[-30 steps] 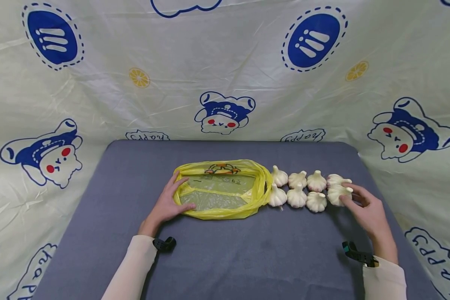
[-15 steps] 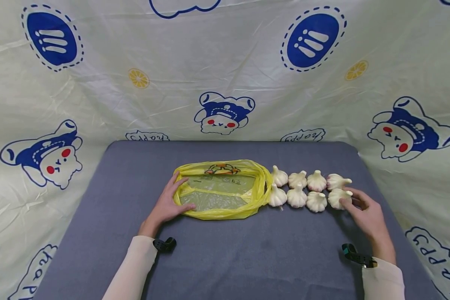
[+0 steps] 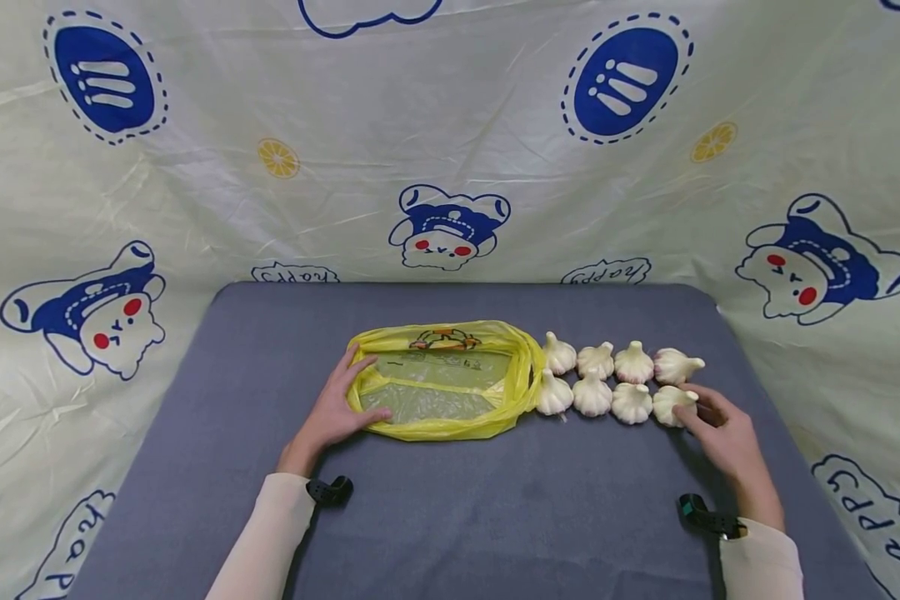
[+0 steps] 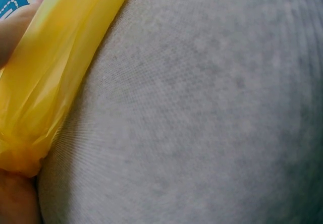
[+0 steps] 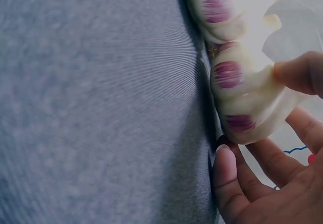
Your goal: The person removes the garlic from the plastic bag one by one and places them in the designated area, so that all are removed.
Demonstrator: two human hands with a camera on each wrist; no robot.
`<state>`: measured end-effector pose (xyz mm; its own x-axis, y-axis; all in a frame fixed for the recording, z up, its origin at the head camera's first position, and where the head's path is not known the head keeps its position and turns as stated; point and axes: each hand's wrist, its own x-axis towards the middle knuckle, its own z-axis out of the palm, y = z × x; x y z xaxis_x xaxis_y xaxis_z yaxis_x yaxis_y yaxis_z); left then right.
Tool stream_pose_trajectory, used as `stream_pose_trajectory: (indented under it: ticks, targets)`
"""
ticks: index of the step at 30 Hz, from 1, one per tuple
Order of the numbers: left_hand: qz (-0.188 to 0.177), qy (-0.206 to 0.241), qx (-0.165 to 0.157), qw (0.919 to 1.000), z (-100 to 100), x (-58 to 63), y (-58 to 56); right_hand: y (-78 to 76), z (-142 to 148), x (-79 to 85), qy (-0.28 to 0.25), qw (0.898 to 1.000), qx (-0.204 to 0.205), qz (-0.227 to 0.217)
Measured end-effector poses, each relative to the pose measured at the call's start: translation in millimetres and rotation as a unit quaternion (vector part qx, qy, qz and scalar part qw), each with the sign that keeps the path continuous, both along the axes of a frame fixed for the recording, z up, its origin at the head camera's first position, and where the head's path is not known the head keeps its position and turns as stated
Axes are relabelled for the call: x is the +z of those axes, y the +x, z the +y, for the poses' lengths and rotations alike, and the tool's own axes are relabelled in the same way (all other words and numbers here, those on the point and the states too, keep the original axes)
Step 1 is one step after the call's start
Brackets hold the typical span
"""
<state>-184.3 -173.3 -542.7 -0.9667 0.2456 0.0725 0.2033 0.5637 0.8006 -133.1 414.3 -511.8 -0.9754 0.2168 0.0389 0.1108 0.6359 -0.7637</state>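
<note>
In the head view, my left hand (image 3: 333, 410) holds the left end of a yellow plastic bag (image 3: 450, 430), its thumb and fingers spread over the rim. The bag lies with its mouth facing up. The left wrist view shows the yellow plastic close up, beside part of that hand. To the right, my right hand (image 3: 729, 435) grips a garlic bulb (image 3: 669, 406), the rightmost of the front row. Purple streaks mark this bulb (image 5: 247, 90) in the right wrist view, where fingertips touch it. A back-row bulb (image 3: 675, 365) sits just behind it.
Several more garlic bulbs (image 3: 592, 393) stand in two rows between the bag and my right hand, the leftmost ones against the bag. All rest on a grey-blue cloth-covered table (image 3: 495, 517). A printed curtain (image 3: 495, 108) hangs behind and at the sides.
My right hand has shifted left and slightly toward me with the garlic bulb, which now sits beside its front-row neighbour. The left hand and bag have stayed put.
</note>
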Motion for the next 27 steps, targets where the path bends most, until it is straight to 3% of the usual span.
stream_pose_trajectory:
  ticks: [15,27]
  targets:
    - [-0.002,-0.006,0.001,1.0000,-0.2,-1.3,0.4,-2.3,-1.8,-6.4,0.010,1.000,-0.009,0.015]
    - [0.001,0.000,-0.002,1.0000,-0.5,-1.2,0.4,-3.7,-1.3,-4.7,0.009,1.000,0.001,-0.002]
